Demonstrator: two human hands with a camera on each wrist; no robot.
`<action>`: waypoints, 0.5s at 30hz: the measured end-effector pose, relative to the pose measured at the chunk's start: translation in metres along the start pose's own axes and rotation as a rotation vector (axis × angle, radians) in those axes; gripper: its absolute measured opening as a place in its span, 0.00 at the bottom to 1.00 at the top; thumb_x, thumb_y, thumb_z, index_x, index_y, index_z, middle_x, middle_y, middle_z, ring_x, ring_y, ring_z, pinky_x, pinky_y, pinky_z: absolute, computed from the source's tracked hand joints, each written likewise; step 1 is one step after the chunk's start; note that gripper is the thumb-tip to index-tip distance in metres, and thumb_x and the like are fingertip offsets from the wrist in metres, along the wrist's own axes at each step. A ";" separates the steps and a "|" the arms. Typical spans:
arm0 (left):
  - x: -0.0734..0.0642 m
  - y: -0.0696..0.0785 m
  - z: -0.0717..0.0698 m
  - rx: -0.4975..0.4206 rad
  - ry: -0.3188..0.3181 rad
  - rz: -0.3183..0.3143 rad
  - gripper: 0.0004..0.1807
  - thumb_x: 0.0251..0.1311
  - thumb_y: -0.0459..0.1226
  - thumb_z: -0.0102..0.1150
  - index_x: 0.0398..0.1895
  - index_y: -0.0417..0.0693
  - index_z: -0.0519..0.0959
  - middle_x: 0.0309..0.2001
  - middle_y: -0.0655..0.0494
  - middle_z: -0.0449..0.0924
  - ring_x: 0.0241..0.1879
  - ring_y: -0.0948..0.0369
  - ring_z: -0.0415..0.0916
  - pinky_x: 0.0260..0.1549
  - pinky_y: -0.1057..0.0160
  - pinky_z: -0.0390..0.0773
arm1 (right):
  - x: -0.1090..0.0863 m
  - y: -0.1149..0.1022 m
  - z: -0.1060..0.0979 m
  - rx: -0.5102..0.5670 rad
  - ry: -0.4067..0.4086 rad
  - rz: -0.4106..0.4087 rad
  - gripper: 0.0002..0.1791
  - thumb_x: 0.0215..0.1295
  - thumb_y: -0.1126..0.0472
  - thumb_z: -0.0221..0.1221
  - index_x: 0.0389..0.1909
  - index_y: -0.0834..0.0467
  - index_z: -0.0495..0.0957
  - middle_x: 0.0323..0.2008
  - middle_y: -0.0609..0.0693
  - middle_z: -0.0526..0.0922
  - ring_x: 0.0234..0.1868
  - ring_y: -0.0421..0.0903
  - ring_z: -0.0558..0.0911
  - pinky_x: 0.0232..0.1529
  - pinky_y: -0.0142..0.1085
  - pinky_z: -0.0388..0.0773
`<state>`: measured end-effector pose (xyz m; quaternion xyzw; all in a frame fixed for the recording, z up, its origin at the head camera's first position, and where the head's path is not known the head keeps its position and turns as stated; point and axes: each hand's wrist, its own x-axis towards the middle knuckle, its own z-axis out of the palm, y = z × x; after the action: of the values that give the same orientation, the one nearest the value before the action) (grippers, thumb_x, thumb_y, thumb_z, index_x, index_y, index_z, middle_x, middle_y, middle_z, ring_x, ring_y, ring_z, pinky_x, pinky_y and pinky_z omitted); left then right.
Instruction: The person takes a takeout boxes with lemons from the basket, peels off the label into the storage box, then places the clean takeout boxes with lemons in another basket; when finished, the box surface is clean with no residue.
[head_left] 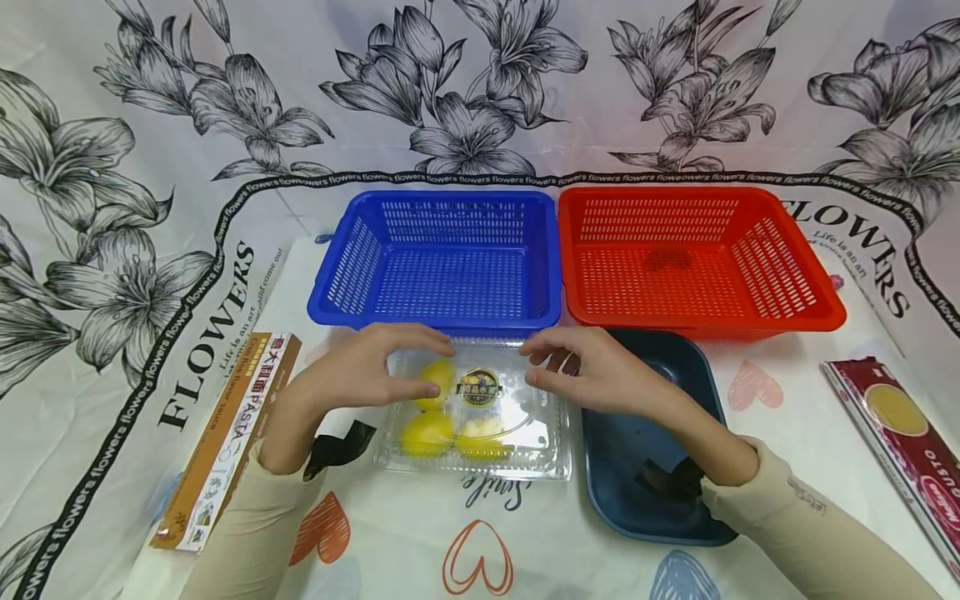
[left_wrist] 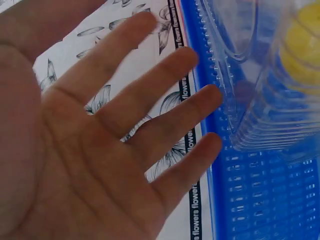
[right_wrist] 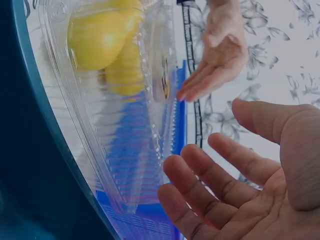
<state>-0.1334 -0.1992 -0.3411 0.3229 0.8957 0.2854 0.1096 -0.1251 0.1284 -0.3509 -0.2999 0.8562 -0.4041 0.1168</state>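
A clear plastic clamshell box (head_left: 543, 446) with a round dark label (head_left: 478, 388) lies in the middle of the table. Inside its left part are several yellow fruits (head_left: 427, 435), which look like lemons; the right part holds none that I can see. My left hand (head_left: 356, 367) hovers over the box's left back corner, thumb and fingers spread. Over the right back corner is my right hand (head_left: 600, 367), its fingers loosely bent. In the right wrist view, both palms face the lidded box (right_wrist: 125, 155), and neither hand grips anything.
Behind the box stand a blue basket (head_left: 450, 283) and a red basket (head_left: 637, 287), side by side. A dark blue tray (head_left: 622, 467) sits at the right, under my right forearm. A pasta box (head_left: 225, 442) lies at the left, and a dark red packet (head_left: 896, 433) at the far right.
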 end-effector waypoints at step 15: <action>-0.006 -0.007 0.006 -0.017 -0.167 -0.028 0.38 0.53 0.40 0.76 0.69 0.52 0.75 0.78 0.53 0.61 0.79 0.47 0.52 0.71 0.37 0.63 | 0.012 -0.001 0.010 0.028 0.000 -0.077 0.18 0.67 0.57 0.65 0.56 0.58 0.83 0.49 0.51 0.88 0.45 0.42 0.83 0.49 0.49 0.83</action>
<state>-0.1303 -0.2045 -0.3499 0.3323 0.8853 0.2635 0.1906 -0.1297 0.1147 -0.3565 -0.3310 0.8383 -0.4203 0.1056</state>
